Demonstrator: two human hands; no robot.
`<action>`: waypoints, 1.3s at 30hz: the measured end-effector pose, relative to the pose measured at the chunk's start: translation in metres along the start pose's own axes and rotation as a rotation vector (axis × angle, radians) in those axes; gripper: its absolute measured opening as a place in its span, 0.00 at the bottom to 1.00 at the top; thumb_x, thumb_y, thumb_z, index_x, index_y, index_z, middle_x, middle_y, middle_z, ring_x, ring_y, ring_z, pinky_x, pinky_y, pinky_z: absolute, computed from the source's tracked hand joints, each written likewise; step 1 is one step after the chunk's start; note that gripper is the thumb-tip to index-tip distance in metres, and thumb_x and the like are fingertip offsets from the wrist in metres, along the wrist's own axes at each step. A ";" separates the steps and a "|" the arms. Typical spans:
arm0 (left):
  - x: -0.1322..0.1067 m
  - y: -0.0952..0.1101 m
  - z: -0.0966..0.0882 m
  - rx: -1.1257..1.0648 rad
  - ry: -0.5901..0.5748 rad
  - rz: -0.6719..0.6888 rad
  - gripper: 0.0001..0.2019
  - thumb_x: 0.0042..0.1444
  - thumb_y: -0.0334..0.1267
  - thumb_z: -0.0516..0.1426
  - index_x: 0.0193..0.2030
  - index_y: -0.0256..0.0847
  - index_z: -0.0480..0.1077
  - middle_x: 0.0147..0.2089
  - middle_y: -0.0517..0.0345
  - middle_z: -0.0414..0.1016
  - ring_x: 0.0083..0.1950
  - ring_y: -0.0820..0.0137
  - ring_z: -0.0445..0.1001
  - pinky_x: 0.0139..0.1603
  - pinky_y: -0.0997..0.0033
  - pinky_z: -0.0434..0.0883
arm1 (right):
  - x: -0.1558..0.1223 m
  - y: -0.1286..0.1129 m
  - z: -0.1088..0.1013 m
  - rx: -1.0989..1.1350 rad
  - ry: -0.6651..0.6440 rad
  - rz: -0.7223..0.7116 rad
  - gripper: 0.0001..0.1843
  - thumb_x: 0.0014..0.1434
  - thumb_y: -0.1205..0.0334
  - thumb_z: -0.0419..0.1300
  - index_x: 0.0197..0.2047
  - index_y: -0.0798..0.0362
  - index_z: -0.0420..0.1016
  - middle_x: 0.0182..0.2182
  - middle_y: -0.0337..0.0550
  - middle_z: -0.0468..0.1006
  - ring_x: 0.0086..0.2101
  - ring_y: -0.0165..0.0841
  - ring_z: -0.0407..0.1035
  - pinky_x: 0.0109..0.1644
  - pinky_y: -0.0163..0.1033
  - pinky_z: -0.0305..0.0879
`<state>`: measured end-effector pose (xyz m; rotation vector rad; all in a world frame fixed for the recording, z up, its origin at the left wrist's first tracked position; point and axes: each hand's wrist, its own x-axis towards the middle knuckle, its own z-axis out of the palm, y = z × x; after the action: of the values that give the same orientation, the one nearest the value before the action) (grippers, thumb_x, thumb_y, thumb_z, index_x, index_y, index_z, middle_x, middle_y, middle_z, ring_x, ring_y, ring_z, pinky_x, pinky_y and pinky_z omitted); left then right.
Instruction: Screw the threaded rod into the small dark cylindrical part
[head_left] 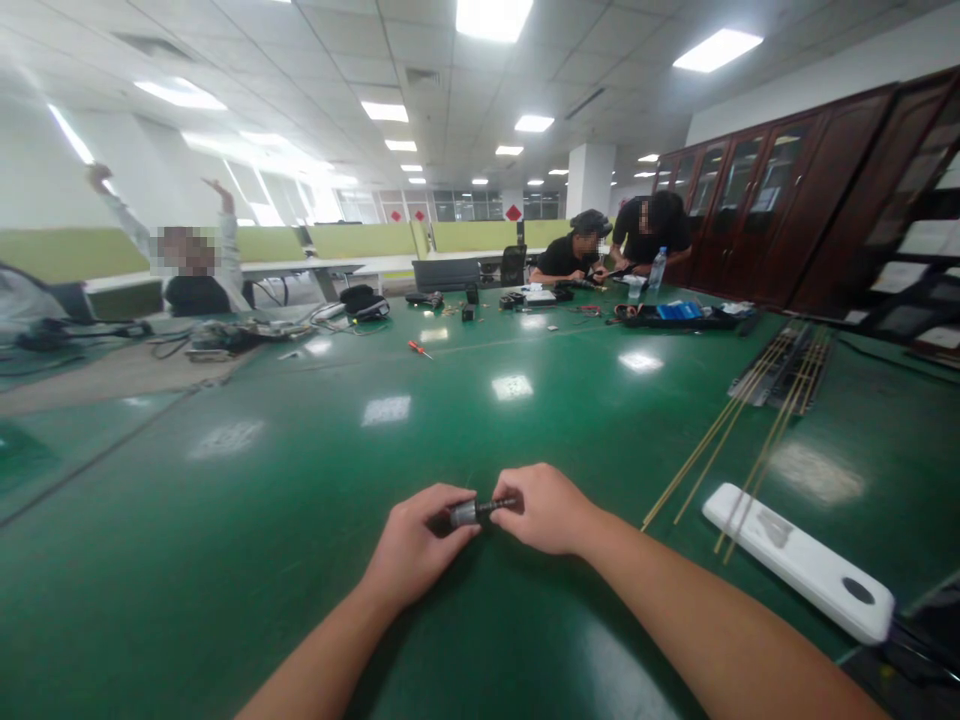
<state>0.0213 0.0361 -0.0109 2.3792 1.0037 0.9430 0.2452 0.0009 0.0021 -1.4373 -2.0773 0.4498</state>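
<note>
Low over the green table, my left hand [421, 545] is closed around a short grey metal cylinder [464, 513], thumb and fingers on its sides. A thin dark shaft [487, 507] with ridges, like a drill bit, runs from the cylinder's right end. My right hand [546, 508] pinches the far end of this shaft between thumb and fingers. Whether shaft and cylinder are one piece I cannot tell, as my fingers hide part of both.
Right of my arm lie a long white case [802, 565] and several thin wooden sticks [720, 430]. A red screwdriver [420, 349] lies farther off. Along the far edge are a black tray [679, 318], a water bottle [658, 270] and cables. Three people are beyond the table.
</note>
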 end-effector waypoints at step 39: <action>0.002 0.005 -0.001 0.021 0.031 -0.027 0.11 0.53 0.39 0.64 0.44 0.44 0.77 0.42 0.56 0.81 0.42 0.64 0.79 0.46 0.66 0.74 | 0.001 0.000 -0.007 0.005 0.016 0.055 0.05 0.56 0.60 0.64 0.36 0.50 0.79 0.29 0.37 0.80 0.29 0.29 0.70 0.32 0.33 0.56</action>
<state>0.0239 0.0345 -0.0068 2.3689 1.0600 0.9667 0.2490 0.0011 0.0080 -1.4934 -2.0272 0.4631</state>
